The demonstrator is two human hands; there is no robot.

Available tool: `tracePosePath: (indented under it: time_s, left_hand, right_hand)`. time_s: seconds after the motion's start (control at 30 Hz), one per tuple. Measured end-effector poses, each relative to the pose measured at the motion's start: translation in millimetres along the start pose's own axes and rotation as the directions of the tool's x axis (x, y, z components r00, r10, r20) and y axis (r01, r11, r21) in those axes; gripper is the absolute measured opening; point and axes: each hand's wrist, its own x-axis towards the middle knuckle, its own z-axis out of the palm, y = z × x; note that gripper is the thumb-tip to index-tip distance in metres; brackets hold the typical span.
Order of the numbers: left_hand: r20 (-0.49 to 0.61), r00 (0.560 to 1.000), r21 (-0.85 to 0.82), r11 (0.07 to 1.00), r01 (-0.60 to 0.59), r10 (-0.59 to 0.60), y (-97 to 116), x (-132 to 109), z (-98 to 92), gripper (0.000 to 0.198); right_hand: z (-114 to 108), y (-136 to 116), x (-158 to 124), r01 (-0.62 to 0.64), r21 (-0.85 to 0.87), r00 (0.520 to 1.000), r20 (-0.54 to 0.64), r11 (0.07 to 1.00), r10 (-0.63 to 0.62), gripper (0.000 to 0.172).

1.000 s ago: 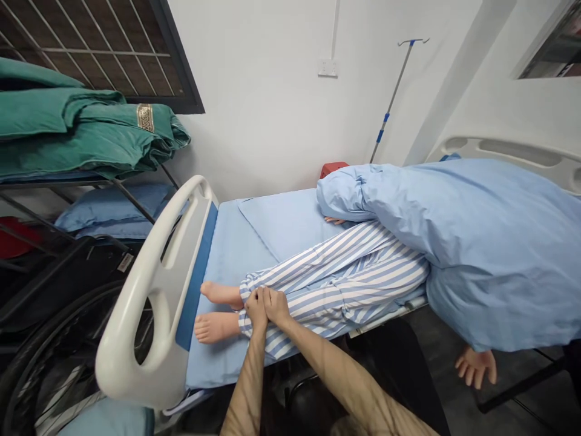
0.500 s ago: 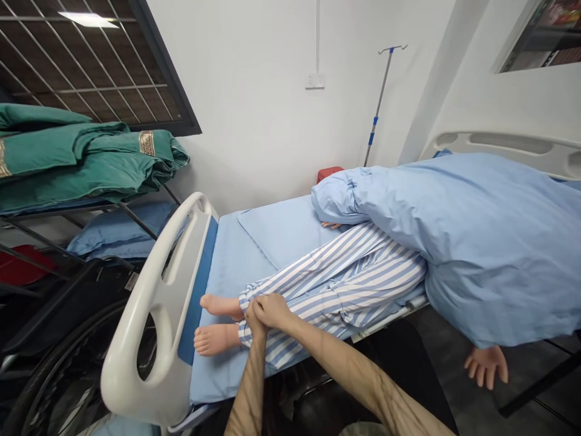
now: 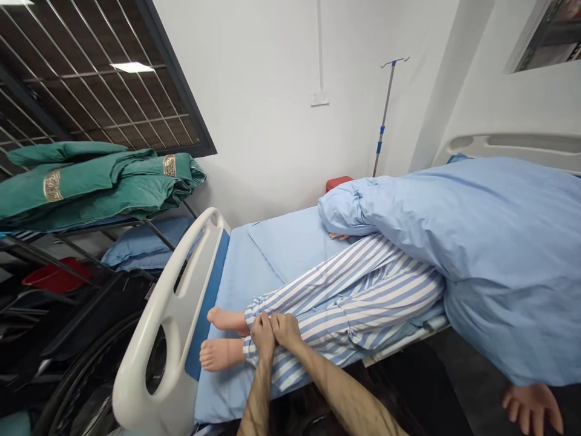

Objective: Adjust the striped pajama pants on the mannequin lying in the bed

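A mannequin in blue-and-white striped trousers [image 3: 385, 297] lies on the bed, its bare feet [image 3: 222, 354] toward the footboard. My left hand [image 3: 263, 335] is closed on the trouser leg just above the ankles. Right beside it, my right hand [image 3: 285, 330] is also closed on the striped cloth, knuckles up. Both sets of fingertips are partly hidden in the fabric between the legs. A light blue quilt [image 3: 508, 242] covers the mannequin's upper body. One mannequin hand [image 3: 533, 407] hangs from under it over the near bed side.
The white footboard [image 3: 157, 339] rises left of the feet. Beyond it stand a wheelchair [image 3: 86, 363] and a rack with folded green cloth [image 3: 131, 181]. An IV pole [image 3: 384, 121] and a red object [image 3: 338, 183] are by the wall. A headboard [image 3: 521, 145] is at right.
My hands have drawn slightly apart; the right no longer overlaps the left and now lies beside it on the trousers. The view has shifted, so the scene sits lower and further right.
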Motion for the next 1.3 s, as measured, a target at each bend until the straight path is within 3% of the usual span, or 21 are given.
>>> tracePosePath:
  time_s: [0.13,0.23,0.37,0.5,0.67,0.87,0.97,1.13,1.3]
  left_hand:
    - [-0.095,0.995,-0.008,1.000,0.001,-0.002,16,-10,-6.2,0.039]
    - [-0.036,0.999,0.128,0.992,-0.002,0.007,14,-18,0.2,0.039]
    - [0.054,0.999,0.354,0.935,-0.015,-0.004,-5,-27,15.5,0.034]
    - [0.122,0.993,0.419,0.907,-0.046,-0.006,-15,-28,18.8,0.029]
    - [0.143,0.990,0.415,0.909,-0.047,-0.015,-5,-28,12.9,0.025]
    - [0.169,0.985,0.462,0.880,-0.107,0.031,4,-32,14.3,0.028]
    - [0.146,0.989,0.494,0.862,-0.108,0.040,1,-33,17.2,0.025]
    - [0.111,0.988,0.528,0.835,-0.152,0.109,-13,-30,24.6,0.026]
    - [0.104,0.984,0.508,0.842,-0.179,0.146,-18,-29,29.8,0.025]
  right_hand:
    - [-2,7,1,-0.126,0.014,0.992,-0.030,0.992,0.126,0.047]
    - [1,13,1,-0.104,0.076,0.994,-0.034,0.992,0.107,0.052]
    - [9,17,1,-0.062,0.053,0.995,-0.081,0.997,0.066,0.048]
    - [12,15,3,-0.073,0.010,0.990,-0.123,0.997,0.074,0.042]
    - [-8,3,0,-0.121,0.091,0.985,-0.112,0.988,0.131,0.044]
    - [-41,-23,-10,0.043,0.200,0.993,-0.114,0.979,-0.020,0.050]
    - [-40,-17,-18,0.032,0.151,0.993,-0.121,0.988,-0.014,0.048]
    - [-19,16,-27,0.037,-0.074,0.998,-0.043,0.997,-0.041,0.035]
    - [-14,18,-20,-0.085,-0.105,0.994,-0.071,0.991,0.078,0.039]
